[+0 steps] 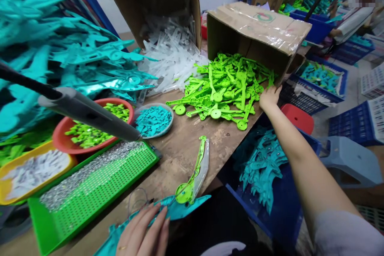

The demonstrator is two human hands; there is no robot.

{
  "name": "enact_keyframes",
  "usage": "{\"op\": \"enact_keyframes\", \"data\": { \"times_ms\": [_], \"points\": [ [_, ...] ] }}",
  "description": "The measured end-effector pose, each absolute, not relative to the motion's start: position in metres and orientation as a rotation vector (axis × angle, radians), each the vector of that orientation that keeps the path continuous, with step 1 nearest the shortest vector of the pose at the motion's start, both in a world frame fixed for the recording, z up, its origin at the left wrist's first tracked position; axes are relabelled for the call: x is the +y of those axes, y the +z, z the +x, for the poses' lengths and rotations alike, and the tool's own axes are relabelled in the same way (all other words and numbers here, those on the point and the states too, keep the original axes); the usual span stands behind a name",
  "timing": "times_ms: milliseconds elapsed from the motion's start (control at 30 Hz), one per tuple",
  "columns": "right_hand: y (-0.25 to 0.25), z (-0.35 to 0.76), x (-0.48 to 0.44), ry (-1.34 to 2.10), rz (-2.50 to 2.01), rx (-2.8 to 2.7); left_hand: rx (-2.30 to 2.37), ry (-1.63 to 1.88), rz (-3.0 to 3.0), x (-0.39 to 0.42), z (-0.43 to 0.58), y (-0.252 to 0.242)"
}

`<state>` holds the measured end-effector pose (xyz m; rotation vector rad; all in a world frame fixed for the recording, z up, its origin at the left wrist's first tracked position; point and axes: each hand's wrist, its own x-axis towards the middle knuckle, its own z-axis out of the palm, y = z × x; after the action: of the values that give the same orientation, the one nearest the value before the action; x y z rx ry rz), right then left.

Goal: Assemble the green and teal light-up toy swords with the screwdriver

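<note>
My left hand (144, 230) is closed over a long teal plastic part (177, 209) at the table's near edge, fingers laid across it and thumb hidden. On that part stands a green plastic arm (195, 176) with a round disc end, a clear plastic strip (203, 168) along its side. My right hand (270, 97) reaches to the right edge of a heap of similar green arms (223, 88), which spills from a cardboard box (261, 24). Its fingers look slightly apart, touching the heap's edge; I see nothing held in them.
A grey screwdriver (93, 114) hangs over a green perforated tray (99, 192) of screws. Beside it stand an orange bowl (57, 138), a clear dish (171, 122) of teal bits and a yellow tray (70, 164). Blue crates (288, 212) and a stool (351, 156) stand right; another person works beyond.
</note>
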<state>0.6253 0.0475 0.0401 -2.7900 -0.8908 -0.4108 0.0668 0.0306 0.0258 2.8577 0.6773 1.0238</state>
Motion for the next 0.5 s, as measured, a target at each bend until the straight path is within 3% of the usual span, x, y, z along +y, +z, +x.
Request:
{"op": "enact_keyframes", "data": {
  "times_ms": [333, 500],
  "points": [
    [0.06, 0.586, 0.045, -0.558, -2.75, -1.244, 0.747, 0.974, 2.812, 0.025, 0.064, 0.016],
    [0.068, 0.584, 0.073, -0.254, -2.396, -1.284, 0.67, 1.027, 2.849, 0.033, 0.065, 0.018]
  ]
}}
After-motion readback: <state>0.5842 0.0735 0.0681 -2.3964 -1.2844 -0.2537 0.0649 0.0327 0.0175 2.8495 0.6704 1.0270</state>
